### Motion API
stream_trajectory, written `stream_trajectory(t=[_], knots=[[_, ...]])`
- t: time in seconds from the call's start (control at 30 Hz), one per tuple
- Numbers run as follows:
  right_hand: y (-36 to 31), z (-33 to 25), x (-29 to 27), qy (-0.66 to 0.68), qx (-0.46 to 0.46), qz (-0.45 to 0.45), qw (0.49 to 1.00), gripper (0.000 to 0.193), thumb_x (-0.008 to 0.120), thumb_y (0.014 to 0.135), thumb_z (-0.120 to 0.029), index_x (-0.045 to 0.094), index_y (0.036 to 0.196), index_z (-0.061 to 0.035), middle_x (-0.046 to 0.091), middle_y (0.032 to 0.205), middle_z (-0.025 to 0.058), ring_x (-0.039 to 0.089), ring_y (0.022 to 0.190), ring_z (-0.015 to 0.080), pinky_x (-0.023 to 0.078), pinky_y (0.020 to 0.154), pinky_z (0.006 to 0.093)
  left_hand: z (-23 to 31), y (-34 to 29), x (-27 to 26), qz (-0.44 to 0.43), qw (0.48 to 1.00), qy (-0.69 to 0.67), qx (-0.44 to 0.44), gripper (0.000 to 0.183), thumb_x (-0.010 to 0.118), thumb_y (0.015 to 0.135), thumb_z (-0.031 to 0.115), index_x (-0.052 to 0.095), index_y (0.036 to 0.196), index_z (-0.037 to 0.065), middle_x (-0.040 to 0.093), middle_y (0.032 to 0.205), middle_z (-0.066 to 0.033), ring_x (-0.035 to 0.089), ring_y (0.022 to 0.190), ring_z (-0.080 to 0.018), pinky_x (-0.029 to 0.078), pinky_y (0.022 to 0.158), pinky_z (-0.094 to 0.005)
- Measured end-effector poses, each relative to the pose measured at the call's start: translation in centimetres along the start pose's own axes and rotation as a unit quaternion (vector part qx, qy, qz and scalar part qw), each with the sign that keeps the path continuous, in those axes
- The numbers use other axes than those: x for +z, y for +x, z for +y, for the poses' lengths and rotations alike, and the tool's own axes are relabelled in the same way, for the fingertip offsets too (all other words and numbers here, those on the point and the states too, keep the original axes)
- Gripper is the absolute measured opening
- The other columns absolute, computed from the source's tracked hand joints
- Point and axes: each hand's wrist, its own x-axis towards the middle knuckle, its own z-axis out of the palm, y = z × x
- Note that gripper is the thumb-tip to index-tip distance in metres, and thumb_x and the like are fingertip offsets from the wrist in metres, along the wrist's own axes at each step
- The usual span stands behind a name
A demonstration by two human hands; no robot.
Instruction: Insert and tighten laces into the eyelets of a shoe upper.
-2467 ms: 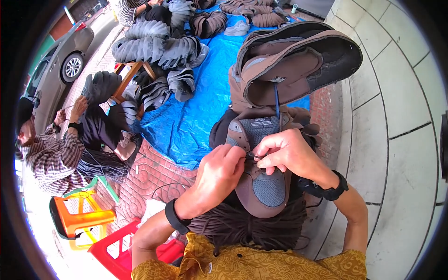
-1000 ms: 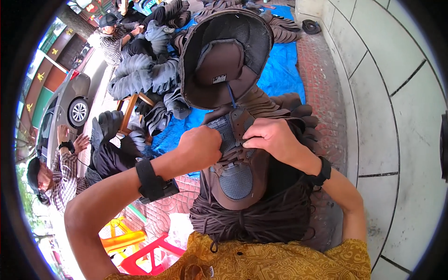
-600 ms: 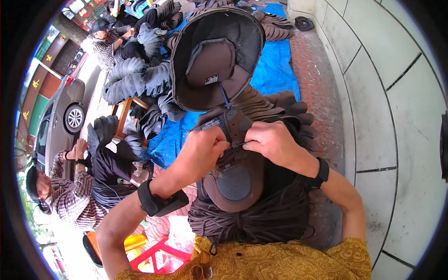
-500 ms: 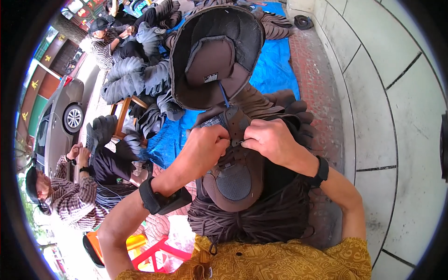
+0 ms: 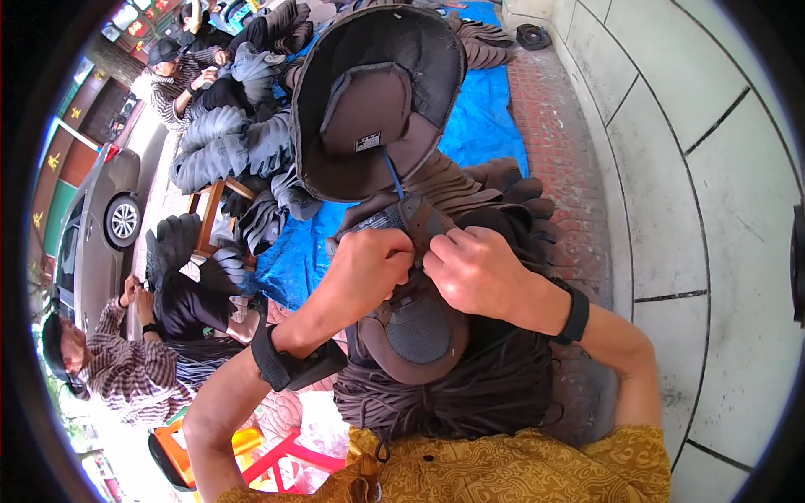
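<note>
A brown shoe upper (image 5: 409, 338) with a grey mesh toe lies in front of my body, toe toward me. My left hand (image 5: 373, 261) is closed in a pinch at the left side of its lacing opening. My right hand (image 5: 478, 268) pinches at the right eyelet flap, its fingertips close to the left ones. A shoelace seems to be between the right fingers, but they hide most of it. Under the toe, a thick bundle of dark brown laces (image 5: 444, 407) lies across my lap. A thin blue strip (image 5: 394, 174) runs from the upper to a bowl-shaped dark brown piece (image 5: 366, 109) beyond it.
Rows of brown uppers (image 5: 457, 180) lie just beyond my hands, on a blue tarp (image 5: 486, 117). Grey uppers (image 5: 210, 151) are heaped at the left near a wooden stool (image 5: 210, 220). A person (image 5: 126, 369) sits at left. A tiled wall (image 5: 671, 210) bounds the right.
My right hand has moved slightly left and down, closer to the left hand, covering more of the lacing area. A small pale tip at its fingers is now hidden. The view has shifted slightly.
</note>
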Motion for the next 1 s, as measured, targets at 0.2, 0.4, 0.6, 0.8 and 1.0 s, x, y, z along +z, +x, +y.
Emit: stream_trajectory(t=[0.2, 0.4, 0.6, 0.8, 1.0], knots=[[-0.9, 1.2, 0.7, 0.128, 0.075, 0.019, 0.989, 0.010, 0.058, 0.066, -0.010, 0.050, 0.062, -0.0066, 0.047, 0.059, 0.0061, 0.054, 0.053, 0.0225, 0.044, 0.046, 0.0333, 0.4, 0.0, -0.2, -0.023, 0.999, -0.009, -0.030, 0.013, 0.051, 0.077, 0.008, 0.059, 0.082, 0.000, 0.056, 0.060, -0.0036, 0.047, 0.043, -0.0077, 0.037, 0.038, -0.0226], [-0.4, 1.5, 1.1, 0.158, 0.085, 0.028, 0.983, 0.015, 0.063, 0.065, -0.009, 0.049, 0.063, -0.0065, 0.047, 0.059, 0.0067, 0.054, 0.055, 0.0251, 0.044, 0.047, 0.0348, 0.6, 0.9, -0.8, -0.076, 0.993, -0.026, -0.086, 0.013, 0.051, 0.076, 0.007, 0.058, 0.085, -0.001, 0.056, 0.059, -0.0059, 0.044, 0.040, -0.0092, 0.036, 0.034, -0.0245], [-0.8, 1.9, 1.0, 0.192, 0.084, 0.028, 0.977, 0.016, 0.065, 0.063, -0.009, 0.049, 0.064, -0.0058, 0.049, 0.061, 0.0068, 0.055, 0.057, 0.0261, 0.044, 0.050, 0.0368, 0.7, 2.3, -1.0, -0.179, 0.977, 0.015, -0.110, 0.014, 0.051, 0.077, 0.008, 0.055, 0.073, -0.004, 0.055, 0.057, -0.0071, 0.048, 0.039, -0.0115, 0.037, 0.033, -0.0258], [-0.2, 1.5, 0.8, 0.224, 0.159, -0.012, 0.961, 0.021, 0.067, 0.063, -0.008, 0.057, 0.081, -0.0060, 0.056, 0.067, 0.0075, 0.057, 0.061, 0.0244, 0.044, 0.054, 0.0333, 0.3, 1.4, -0.7, -0.118, 0.991, -0.020, -0.065, 0.016, 0.051, 0.078, 0.009, 0.054, 0.068, -0.003, 0.055, 0.056, -0.0064, 0.050, 0.040, -0.0124, 0.040, 0.034, -0.0263], [2.0, 1.5, -0.2, 0.212, 0.124, -0.090, 0.965, 0.035, 0.067, 0.064, -0.013, 0.056, 0.098, -0.0107, 0.061, 0.070, 0.0100, 0.061, 0.069, 0.0280, 0.047, 0.056, 0.0374, -2.2, -1.3, -0.6, 0.068, 0.950, 0.204, 0.229, 0.014, 0.050, 0.080, 0.008, 0.056, 0.075, -0.004, 0.057, 0.060, -0.0081, 0.052, 0.043, -0.0112, 0.044, 0.040, -0.0264]])
